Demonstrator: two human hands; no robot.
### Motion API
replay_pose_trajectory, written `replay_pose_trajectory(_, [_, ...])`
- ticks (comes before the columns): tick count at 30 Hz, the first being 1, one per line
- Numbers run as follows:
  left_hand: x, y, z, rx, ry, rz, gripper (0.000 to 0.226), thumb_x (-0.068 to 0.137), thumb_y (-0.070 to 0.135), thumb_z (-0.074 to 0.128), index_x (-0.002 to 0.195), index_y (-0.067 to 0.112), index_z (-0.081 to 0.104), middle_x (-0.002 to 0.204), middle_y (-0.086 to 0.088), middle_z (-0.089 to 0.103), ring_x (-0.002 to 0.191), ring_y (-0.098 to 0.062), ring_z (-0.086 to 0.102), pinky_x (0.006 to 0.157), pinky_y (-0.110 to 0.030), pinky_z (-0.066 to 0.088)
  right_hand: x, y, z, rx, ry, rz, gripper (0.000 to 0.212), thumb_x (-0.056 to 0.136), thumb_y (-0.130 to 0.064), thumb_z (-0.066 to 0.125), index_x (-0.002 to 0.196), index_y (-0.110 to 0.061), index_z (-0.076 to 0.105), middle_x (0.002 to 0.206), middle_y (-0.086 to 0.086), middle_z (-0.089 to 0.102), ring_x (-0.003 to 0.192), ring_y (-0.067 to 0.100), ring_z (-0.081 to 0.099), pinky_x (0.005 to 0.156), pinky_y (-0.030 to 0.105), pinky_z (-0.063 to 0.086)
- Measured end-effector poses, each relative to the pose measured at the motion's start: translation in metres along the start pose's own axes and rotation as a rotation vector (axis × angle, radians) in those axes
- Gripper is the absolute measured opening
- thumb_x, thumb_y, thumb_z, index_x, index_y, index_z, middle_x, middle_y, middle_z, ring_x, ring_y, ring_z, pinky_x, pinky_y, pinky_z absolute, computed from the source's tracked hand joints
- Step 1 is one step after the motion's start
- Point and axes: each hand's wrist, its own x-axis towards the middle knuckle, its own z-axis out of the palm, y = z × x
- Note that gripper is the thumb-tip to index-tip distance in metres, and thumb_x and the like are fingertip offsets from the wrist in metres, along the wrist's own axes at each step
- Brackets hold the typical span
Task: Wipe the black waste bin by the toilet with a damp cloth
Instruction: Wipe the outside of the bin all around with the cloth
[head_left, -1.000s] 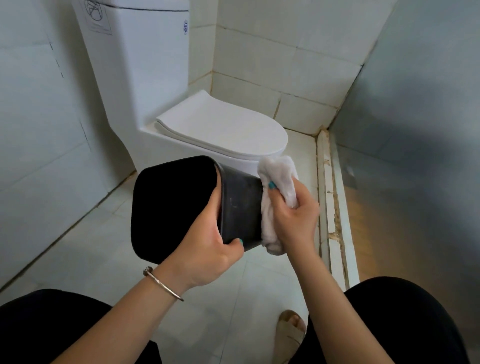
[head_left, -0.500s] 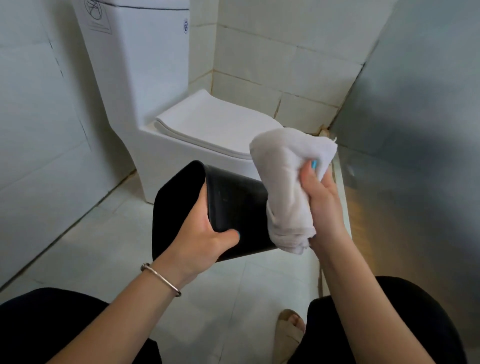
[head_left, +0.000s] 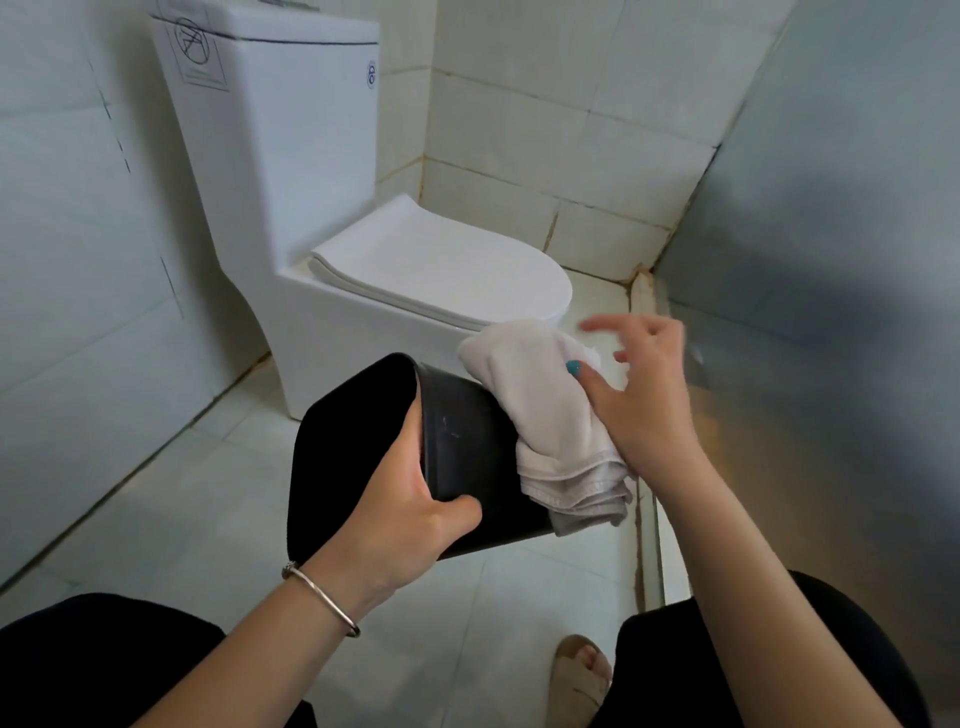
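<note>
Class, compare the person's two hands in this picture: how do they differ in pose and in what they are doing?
The left hand grips the rim of the black bin, thumb outside on the wall; the right hand lies against the white cloth. The left hand's fingers curl out of sight into the bin; the right hand's are spread and blurred. The left wrist wears a bangle; the right is bare. Both work at the bin.
</note>
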Motion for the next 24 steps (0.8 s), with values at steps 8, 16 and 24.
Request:
replay_pose_trajectory(8, [-0.001,0.006,-0.001,0.019,-0.089,0.027,0.092,0.066,0.002,0.064,0.145,0.031,0.026,0.129,0.011,0.055,0.117,-0.001,0.055,0.092,-0.021,0.050,-0.025,-0.005,0.003,0.109,-0.504,-0.025,0.089,0.080,-0.053,0.072,0.149,-0.052,0.016,0.157,-0.025,0.008,0.136,-0.008,0.017,0.108,0.023,0.023])
replay_pose_trajectory(16, [-0.009,0.006,0.002,0.094,-0.116,0.041,0.094,0.067,0.007,0.063,0.147,0.033,0.020,0.129,0.018,0.048,0.116,0.011,0.047,0.087,-0.005,0.043,-0.018,0.010,0.004,-0.073,-0.529,0.050,0.094,0.074,-0.039,0.076,0.144,-0.053,0.014,0.130,-0.014,0.042,0.113,0.015,0.052,0.091,0.033,0.047])
replay_pose_trajectory(24, [0.000,0.005,0.003,0.004,0.013,0.048,0.092,0.063,0.003,0.064,0.145,0.024,0.029,0.132,0.002,0.054,0.123,-0.007,0.052,0.106,-0.035,0.043,-0.031,0.011,0.011,-0.029,-0.176,-0.113,0.068,0.088,-0.039,0.065,0.144,-0.047,0.026,0.130,-0.009,0.043,0.106,0.002,0.047,0.078,0.011,0.036])
